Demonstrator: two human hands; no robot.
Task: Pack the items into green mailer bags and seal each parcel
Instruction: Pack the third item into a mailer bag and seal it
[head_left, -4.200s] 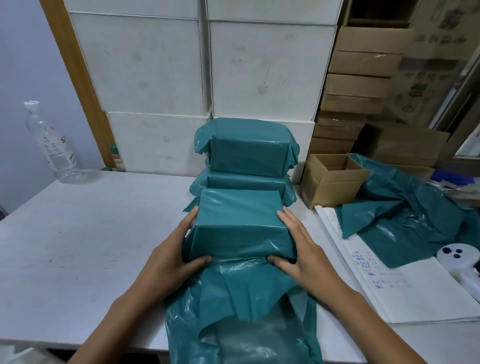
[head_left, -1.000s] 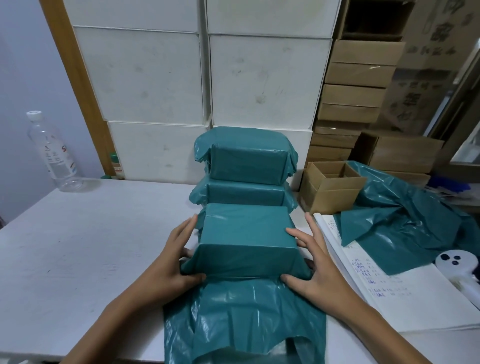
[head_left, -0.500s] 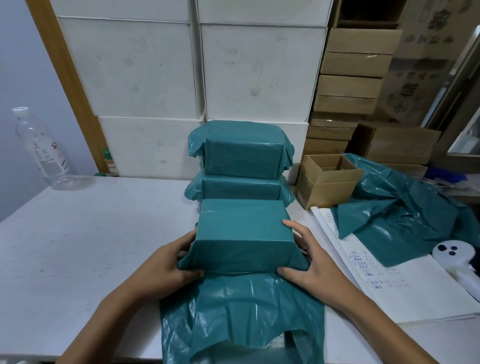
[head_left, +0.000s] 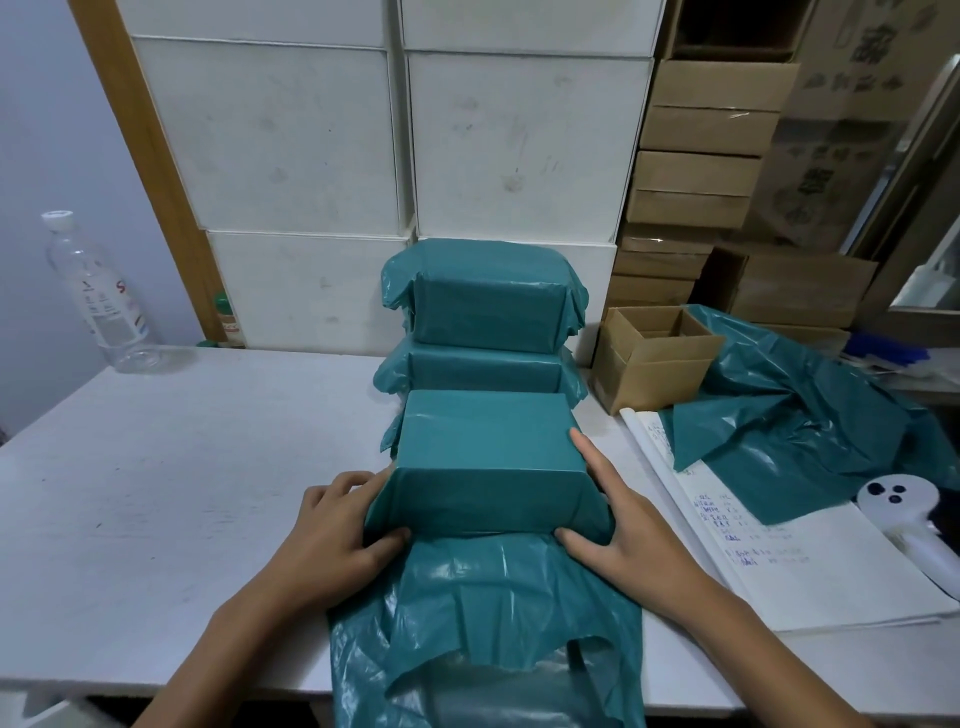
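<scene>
Two sealed parcels (head_left: 485, 317) stacked at the back of the bench (head_left: 182, 467), against the white boxes (head_left: 395, 156); counts as done, to judge by the tucked ends. Third box (head_left: 483, 467) in hand, just in front of that stack, pushed deep into a green bag (head_left: 483, 613). Film drawn tight and smooth over top and near face. Open mouth of the bag loose, crumpled toward the near edge and hanging over it; not folded, not sealed yet.

Left hand (head_left: 332, 535) pressed flat to the box's left side, thumb hooked under the near lower corner, fingers (head_left: 353, 483) close together on the film, pinning rather than pinching. Right hand (head_left: 623, 535) mirrors on the right side, fingers (head_left: 587, 457) straight and together along the edge, thumb at the near corner. Clamps the bagged box between the two palms.

Judged step: snugging the bag round the box before folding the flap over. Left for this parcel: fold the slack, close the strip, stack.

More to come, probably: spare green bags (head_left: 779, 405) heaped to the right, partly over a notebook (head_left: 779, 551), beside an open carton (head_left: 654, 358) whose contents cannot be seen. Brown cartons (head_left: 701, 171) stacked behind; number still to pack cannot be told. Bottle (head_left: 93, 296) far left, white handheld device (head_left: 898, 509) at the right edge, purpose unclear
</scene>
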